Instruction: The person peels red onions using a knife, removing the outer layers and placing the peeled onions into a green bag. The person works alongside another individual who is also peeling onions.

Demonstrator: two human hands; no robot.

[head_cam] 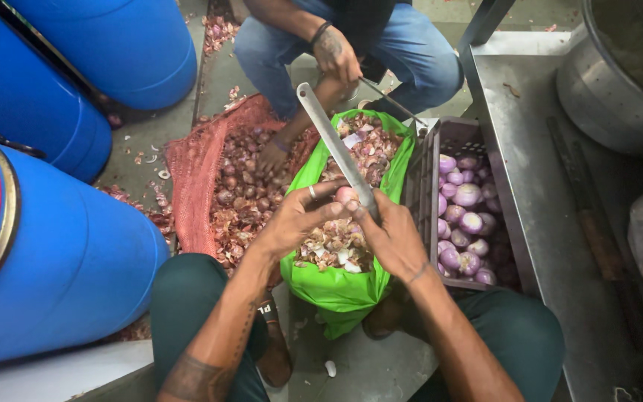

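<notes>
My left hand (297, 218) holds a small onion (346, 196) at its fingertips, above a green bag (344, 294) full of onion peels. My right hand (394, 234) grips a long steel knife (334, 147) whose blade points up and away, its edge against the onion. Both hands meet over the bag's middle. A ring shows on my left hand.
A dark crate (423, 170) of peeled purple onions (464, 219) stands right of the bag. A red mesh sack (191, 175) of unpeeled onions (248, 190) lies to the left. Another person (351, 45) squats opposite, one hand in the sack. Blue drums (61, 253) at left, steel counter (545, 201) with a big pot (612, 82) at right.
</notes>
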